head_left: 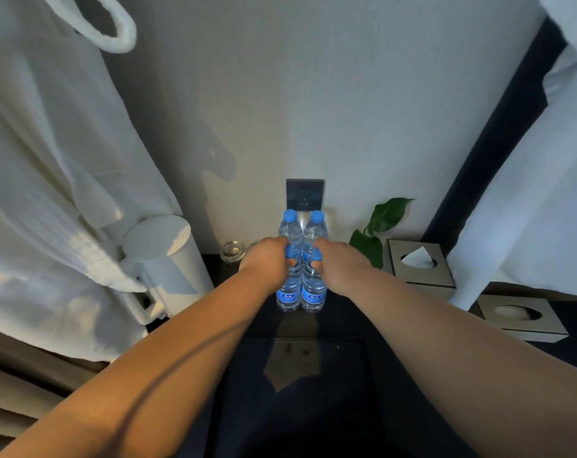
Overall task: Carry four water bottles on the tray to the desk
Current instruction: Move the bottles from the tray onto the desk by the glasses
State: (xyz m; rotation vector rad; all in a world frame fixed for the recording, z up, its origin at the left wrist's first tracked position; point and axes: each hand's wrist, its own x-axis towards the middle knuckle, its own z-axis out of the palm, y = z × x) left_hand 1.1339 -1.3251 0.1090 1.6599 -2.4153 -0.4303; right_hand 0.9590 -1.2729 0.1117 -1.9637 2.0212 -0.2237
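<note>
**Both hands close on four bottles at the wall**

Two bare arms reached from 6 o'clock toward a tight cluster of four water bottles [302, 259] standing upright on a dark surface [316, 391], hard against the pale wall below a dark wall socket [304, 194]. The left hand [267, 262] had its fingers clenched around the neck of the near-left bottle, and the right hand [338, 264] gripped the near-right one likewise; the two rear bottles stood just behind, caps showing above the knuckles. At 9 o'clock a white kettle [163, 259] and a glass [231, 252] crowded the left hand, with a white bathrobe [49, 176] hanging over the surface's left edge. At 3 o'clock a leafy plant [379, 226] and a tissue box [419, 262] stood near the right wrist, a second box [520, 317] further out. Open dark surface lay only toward 6 o'clock, between the forearms.
</note>
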